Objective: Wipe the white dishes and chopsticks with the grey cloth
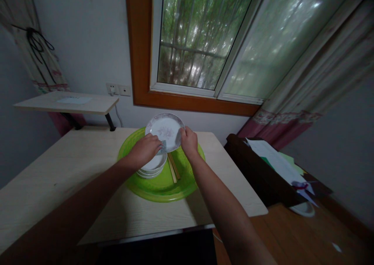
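Observation:
A white plate (166, 128) with a faint floral pattern is held tilted up over a large green plastic tray (163, 196). The fingers of my right hand (189, 141) are closed on the plate's right rim. At the plate's lower left, my left hand (145, 151) is closed on a small greyish cloth (163, 145), which lies against the plate's face. Below my left hand, a stack of several white bowls (150, 172) stands in the tray. Wooden chopsticks (173, 168) lie beside the bowls, their far ends hidden behind the plate.
The tray rests on a pale wooden table (96, 156). A raised shelf (73, 103) on black legs stands at the back left. Wall sockets (118, 89) and a window (201, 43) are behind. Papers (274, 159) lie on a dark brown piece of furniture at right.

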Demonstrator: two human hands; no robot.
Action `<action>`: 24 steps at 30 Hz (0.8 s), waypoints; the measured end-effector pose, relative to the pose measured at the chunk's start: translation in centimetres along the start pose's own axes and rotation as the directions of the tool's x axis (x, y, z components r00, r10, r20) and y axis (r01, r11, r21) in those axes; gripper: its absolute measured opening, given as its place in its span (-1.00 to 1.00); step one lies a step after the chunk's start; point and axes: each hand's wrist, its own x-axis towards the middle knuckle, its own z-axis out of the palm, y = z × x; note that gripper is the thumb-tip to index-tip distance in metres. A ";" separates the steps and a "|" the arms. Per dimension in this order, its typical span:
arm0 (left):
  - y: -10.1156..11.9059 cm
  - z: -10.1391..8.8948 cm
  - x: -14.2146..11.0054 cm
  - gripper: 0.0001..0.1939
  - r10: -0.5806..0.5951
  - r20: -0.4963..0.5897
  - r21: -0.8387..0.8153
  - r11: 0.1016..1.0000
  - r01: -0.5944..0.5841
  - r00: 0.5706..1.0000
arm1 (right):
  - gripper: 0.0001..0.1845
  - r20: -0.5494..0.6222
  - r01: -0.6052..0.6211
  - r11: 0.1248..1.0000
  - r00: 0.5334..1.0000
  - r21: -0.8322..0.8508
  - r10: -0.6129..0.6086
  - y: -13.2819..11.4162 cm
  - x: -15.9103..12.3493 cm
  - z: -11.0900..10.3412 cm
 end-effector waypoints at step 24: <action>-1.8 -1.3 1.1 -0.75 -0.180 -0.108 0.202 0.959 0.199 0.978 | -0.62 -0.030 0.036 0.999 0.999 0.030 -0.035 0.3 -0.1 0.3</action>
